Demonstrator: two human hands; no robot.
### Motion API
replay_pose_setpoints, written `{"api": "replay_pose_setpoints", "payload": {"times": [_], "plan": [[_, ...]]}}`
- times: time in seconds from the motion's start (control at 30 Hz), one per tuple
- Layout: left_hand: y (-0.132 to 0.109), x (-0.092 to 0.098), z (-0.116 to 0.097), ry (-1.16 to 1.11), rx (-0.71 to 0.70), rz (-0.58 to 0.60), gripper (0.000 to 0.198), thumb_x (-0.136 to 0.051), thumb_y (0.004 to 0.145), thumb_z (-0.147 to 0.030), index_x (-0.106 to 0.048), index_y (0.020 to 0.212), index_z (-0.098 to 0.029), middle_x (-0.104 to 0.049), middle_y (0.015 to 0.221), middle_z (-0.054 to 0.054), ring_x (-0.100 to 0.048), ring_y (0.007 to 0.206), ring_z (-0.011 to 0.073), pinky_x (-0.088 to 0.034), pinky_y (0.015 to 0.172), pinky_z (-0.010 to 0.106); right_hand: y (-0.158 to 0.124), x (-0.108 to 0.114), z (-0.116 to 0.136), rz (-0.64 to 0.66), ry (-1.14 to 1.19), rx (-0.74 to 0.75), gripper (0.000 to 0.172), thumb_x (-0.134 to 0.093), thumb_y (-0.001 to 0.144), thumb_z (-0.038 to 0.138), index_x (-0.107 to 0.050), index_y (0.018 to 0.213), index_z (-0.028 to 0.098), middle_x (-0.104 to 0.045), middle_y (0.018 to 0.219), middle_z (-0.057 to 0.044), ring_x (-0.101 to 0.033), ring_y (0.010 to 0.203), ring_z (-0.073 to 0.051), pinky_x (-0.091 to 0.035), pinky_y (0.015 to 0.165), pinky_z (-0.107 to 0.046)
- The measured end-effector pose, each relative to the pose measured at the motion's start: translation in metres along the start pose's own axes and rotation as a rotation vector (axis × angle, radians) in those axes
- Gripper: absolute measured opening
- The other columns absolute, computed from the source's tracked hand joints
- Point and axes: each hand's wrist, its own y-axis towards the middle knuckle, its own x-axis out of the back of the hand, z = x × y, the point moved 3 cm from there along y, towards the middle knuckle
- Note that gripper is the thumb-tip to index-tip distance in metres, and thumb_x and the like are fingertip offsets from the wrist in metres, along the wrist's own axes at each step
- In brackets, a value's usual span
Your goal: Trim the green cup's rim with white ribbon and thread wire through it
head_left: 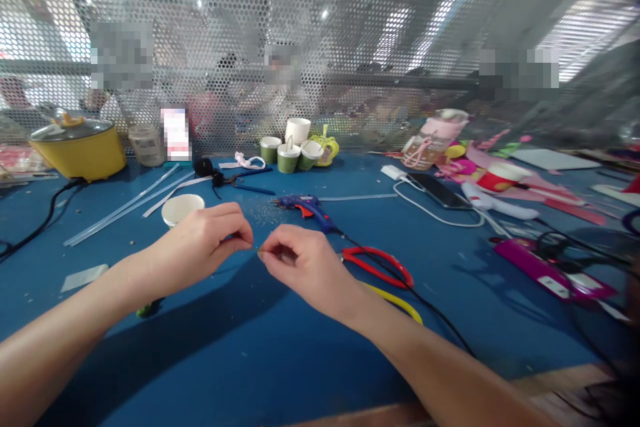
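My left hand (197,253) and my right hand (310,270) meet over the middle of the blue table (240,360), each closed in a pinch. Between their fingertips is a tiny thin bit, too small to name. Behind my left hand stands a white round cup (183,208), partly covered by it. Just beyond my right hand lies a blue glue gun (306,203) with an orange trigger. Red handles (380,267) of a tool and a yellow curved handle (397,302) lie beside my right wrist. Under my left forearm, a small green thing (145,310) is partly hidden.
At the back left is a yellow electric pot (80,150) near a jar (146,145) and a phone (176,135). Small green-and-white pots (289,159) stand behind. Glue sticks (127,208) lie left. A phone (440,191), cables and a purple power strip (553,270) lie right.
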Motion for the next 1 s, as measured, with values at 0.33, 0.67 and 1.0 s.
{"api": "replay_pose_setpoints", "payload": {"times": [0.33,0.67,1.0], "plan": [[0.001,0.003,0.008,0.001,0.038,-0.059,0.010,-0.052,0.078,-0.015,-0.059,0.070,-0.017,-0.057,0.067,-0.002,-0.050,0.060,0.0080,-0.040,0.057,0.017,0.000,0.001,-0.003,0.069,0.324,-0.146,0.008,-0.056,0.074,0.021,-0.056,0.068,0.016,-0.050,0.060,0.003,-0.042,0.053,-0.007,-0.035,0.049,-0.020],[-0.002,-0.009,0.001,-0.103,0.025,-0.174,0.010,-0.053,0.078,-0.017,-0.060,0.071,-0.014,-0.057,0.067,0.002,-0.051,0.059,0.0087,-0.040,0.054,0.019,0.002,0.004,-0.007,-0.070,0.381,-0.224,0.010,-0.056,0.074,0.024,-0.055,0.067,0.016,-0.053,0.060,0.003,-0.045,0.052,-0.007,-0.037,0.048,-0.019],[-0.003,-0.004,-0.002,0.031,-0.054,-0.120,0.014,-0.047,0.081,-0.014,-0.060,0.075,-0.013,-0.057,0.074,0.004,-0.051,0.063,0.0102,-0.040,0.058,0.021,-0.001,0.004,0.000,-0.019,-0.047,0.092,0.012,-0.052,0.073,0.008,-0.056,0.066,0.016,-0.052,0.063,0.001,-0.046,0.058,-0.009,-0.037,0.057,-0.021]]}}
